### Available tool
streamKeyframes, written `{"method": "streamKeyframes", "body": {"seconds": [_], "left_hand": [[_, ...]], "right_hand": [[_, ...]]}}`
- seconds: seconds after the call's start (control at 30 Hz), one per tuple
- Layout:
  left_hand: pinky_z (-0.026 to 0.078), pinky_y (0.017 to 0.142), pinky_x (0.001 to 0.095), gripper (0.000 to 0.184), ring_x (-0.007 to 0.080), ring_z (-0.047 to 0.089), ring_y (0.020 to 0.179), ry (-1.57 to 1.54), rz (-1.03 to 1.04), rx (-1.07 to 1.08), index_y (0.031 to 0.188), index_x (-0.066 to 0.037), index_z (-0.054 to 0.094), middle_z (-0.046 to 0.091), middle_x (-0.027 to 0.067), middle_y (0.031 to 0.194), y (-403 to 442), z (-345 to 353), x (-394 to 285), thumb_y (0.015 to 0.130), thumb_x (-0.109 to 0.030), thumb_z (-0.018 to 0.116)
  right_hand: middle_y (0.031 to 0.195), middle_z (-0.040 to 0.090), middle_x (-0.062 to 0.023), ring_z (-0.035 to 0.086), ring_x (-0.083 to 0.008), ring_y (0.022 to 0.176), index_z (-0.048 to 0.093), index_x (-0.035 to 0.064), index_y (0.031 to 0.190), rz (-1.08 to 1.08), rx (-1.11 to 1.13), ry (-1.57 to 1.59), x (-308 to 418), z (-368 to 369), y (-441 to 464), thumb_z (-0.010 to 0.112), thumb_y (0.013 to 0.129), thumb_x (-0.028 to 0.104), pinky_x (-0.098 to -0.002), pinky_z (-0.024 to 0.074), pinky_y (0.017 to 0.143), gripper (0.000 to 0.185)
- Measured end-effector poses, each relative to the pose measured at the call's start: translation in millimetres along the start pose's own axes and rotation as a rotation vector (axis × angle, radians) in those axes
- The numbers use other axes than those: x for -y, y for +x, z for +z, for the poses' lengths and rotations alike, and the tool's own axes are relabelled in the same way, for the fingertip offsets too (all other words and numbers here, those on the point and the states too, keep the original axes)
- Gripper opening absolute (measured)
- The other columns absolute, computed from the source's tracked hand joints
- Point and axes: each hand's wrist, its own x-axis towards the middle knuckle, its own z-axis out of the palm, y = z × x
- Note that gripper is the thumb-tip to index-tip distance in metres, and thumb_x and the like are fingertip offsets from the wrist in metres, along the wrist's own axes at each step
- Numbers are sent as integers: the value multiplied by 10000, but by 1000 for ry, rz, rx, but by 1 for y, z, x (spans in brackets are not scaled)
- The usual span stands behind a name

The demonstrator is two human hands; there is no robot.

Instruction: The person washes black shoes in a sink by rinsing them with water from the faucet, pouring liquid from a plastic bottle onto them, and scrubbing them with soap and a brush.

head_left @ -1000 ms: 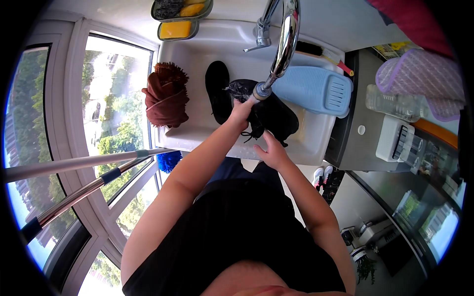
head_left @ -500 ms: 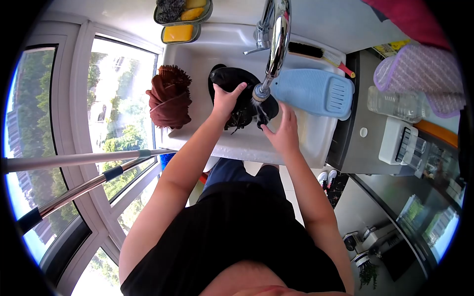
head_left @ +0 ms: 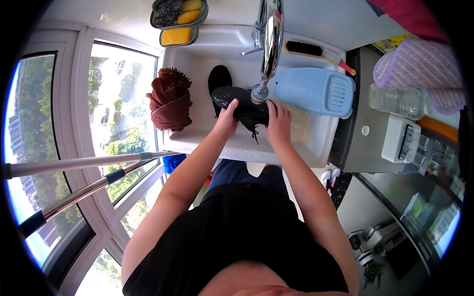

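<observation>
Over the white sink (head_left: 197, 143), both hands grip a black shoe (head_left: 242, 102) under the faucet (head_left: 269, 54). My left hand (head_left: 227, 120) is closed on the shoe's left end, thumb on top near the sole. My right hand (head_left: 279, 120) wraps round its other end, right beside the faucet's nozzle. Dark laces dangle from the shoe toward me. A second black shoe (head_left: 219, 78) lies behind it in the sink, partly covered by the held one.
A brown cloth (head_left: 170, 101) hangs over the sink's left side. To the right lie a blue washboard (head_left: 313, 91) and a scrub brush (head_left: 316, 51). Soap dishes (head_left: 178, 36) stand at the back left corner. Two poles (head_left: 89, 165) lean across the window side.
The shoe has been turned and shifted slightly toward me, uncovering more of the second shoe. My right hand has moved up and closed on it. The water stream no longer shows.
</observation>
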Motion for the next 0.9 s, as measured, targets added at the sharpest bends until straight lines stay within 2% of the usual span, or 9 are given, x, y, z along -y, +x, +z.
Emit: {"method": "streamKeyframes", "body": {"seconds": [0.13,0.23,0.33,0.47,0.57,0.63,0.73,0.8,0.9], "left_hand": [[463,1063,389,457,249,592,1210,27,85,62,1345,-28,539,625,103,1295,-3,-11,4,904,-71,651],[460,1060,381,481,238,588,1209,230,110,179,1349,-31,537,621,96,1301,0,-25,16,881,-47,644],[452,1067,375,538,232,571,1236,128,87,172,1383,-39,517,604,88,1334,-1,-21,12,859,-41,638],[415,1113,380,602,243,543,1288,93,128,226,1416,-30,487,579,88,1380,-5,-34,-2,839,-74,654],[401,1130,387,623,254,534,1308,87,106,233,1424,-25,474,571,98,1395,-7,-42,-5,837,-104,667],[401,1144,436,691,296,533,1319,151,74,226,1469,-40,413,546,119,1430,-6,-35,-6,857,-205,687],[448,1096,440,533,294,563,1281,171,-15,30,1394,-42,498,585,123,1378,0,4,-6,922,-236,649],[484,1041,423,556,267,592,1219,140,-137,-62,1381,-41,499,601,127,1315,12,33,-16,908,-267,684],[529,965,410,616,239,633,1125,110,-366,-92,1369,-23,490,619,139,1244,46,38,-15,894,-334,728]], "right_hand": [[1537,400,-199,362,-404,1427,388,71,1509,-13,19,188,16,-5,-2,797,750,182,-581,263,1163,870],[1592,330,-214,311,-420,1462,332,57,1554,-195,101,355,32,-3,12,701,869,291,-584,233,1176,812],[1584,353,-194,313,-372,1480,339,70,1558,-276,6,388,40,-1,29,551,993,407,-633,225,1169,691],[1601,334,-191,304,-371,1488,316,73,1570,-35,88,186,-2,11,18,550,992,444,-607,230,1176,727],[1632,263,-225,267,-426,1497,262,62,1585,119,192,230,-36,5,5,621,935,536,-569,255,1179,880],[1604,302,-245,298,-455,1469,273,57,1574,41,167,278,-32,-6,0,729,850,536,-545,284,1174,980],[1580,342,-232,339,-431,1450,282,59,1563,-17,186,256,-14,-20,-3,860,759,371,-482,331,1179,1038],[1551,365,-230,378,-425,1418,254,79,1571,47,163,256,-12,-12,-8,931,646,288,-486,369,1155,1165],[1523,386,-227,407,-421,1391,216,106,1588,140,235,127,-8,-13,-14,927,633,225,-476,375,1149,1197]]}}
